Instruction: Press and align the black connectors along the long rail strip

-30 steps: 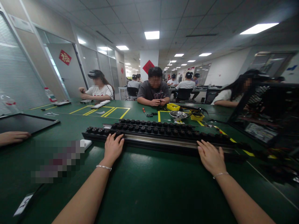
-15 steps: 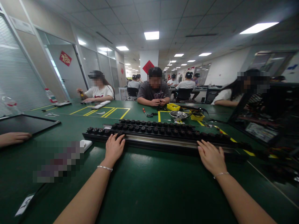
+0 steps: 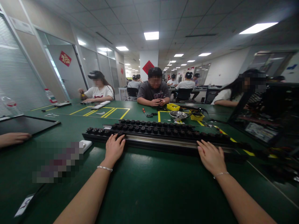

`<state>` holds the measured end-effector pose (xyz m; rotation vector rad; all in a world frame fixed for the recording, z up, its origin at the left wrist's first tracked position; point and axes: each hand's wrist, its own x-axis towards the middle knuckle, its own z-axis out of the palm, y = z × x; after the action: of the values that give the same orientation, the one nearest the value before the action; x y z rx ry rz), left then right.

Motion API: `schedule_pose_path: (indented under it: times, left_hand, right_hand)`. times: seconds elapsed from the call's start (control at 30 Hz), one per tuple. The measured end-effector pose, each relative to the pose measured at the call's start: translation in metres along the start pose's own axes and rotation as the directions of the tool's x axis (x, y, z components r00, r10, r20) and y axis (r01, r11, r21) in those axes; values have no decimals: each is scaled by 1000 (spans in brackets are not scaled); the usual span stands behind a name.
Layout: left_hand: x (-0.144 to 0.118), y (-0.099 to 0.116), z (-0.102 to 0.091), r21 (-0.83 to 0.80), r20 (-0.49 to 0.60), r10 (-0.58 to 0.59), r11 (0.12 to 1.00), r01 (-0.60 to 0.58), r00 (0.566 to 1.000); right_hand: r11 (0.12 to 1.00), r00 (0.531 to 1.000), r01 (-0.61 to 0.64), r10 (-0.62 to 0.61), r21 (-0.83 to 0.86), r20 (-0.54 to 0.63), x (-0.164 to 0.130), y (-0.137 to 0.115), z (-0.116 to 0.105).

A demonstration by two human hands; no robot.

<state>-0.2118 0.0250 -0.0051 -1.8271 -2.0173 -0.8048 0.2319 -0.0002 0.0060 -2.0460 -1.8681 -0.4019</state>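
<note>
A long black rail (image 3: pixel 161 141) with a silvery strip and rows of black round caps lies across the green table (image 3: pixel 149 186) in front of me. My left hand (image 3: pixel 113 148) rests flat on the rail's near edge toward its left end, fingers spread. Toward the rail's right end, my right hand (image 3: pixel 211 156) lies flat on the near edge, fingers apart. Neither hand grips anything. A second, shorter row of black caps (image 3: pixel 154 123) sits just behind the rail.
A co-worker's hand (image 3: pixel 12 138) rests at the left beside a dark tray (image 3: pixel 25 123). A metal bowl (image 3: pixel 178 115) and yellow bins (image 3: pixel 173 106) stand behind the rail. A black computer case (image 3: pixel 263 115) stands at the right. Several people sit at the far side.
</note>
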Motion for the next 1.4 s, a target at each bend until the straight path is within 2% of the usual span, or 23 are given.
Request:
schedule_pose_path:
  times: [0.23, 1.0, 1.4]
  left_hand:
    - [0, 1, 0, -22, 7, -14, 1000, 14, 1000]
    - [-1, 4, -1, 6, -4, 22, 1000, -22, 1000]
    - [-2, 7, -1, -6, 5, 31, 1000, -31, 1000]
  right_hand:
    - [1000, 1000, 0, 0, -1, -31, 0, 0, 1]
    - [1000, 1000, -7, 7, 7, 2, 0, 0, 0]
    - [1000, 999, 5, -4, 13, -37, 0, 0, 1]
